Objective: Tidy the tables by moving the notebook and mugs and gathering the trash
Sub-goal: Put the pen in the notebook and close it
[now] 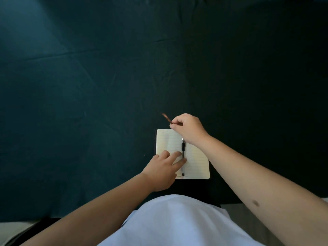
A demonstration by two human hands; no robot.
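Note:
An open notebook [197,160] with lined cream pages lies on the dark green tablecloth near the table's front edge. A black pen [183,148] lies along its centre fold. My left hand [164,172] rests on the left page, its straight fingers touching the lower part of the pen. My right hand [188,127] hovers over the notebook's top edge and pinches a thin brown ribbon bookmark [166,118], which sticks out up and to the left and looks blurred. No mugs or trash are in view.
The dark green cloth [106,86] covers the whole table, wrinkled and bare around the notebook. My light shirt [177,222] fills the bottom of the view. A strip of pale floor [248,215] shows at the lower right.

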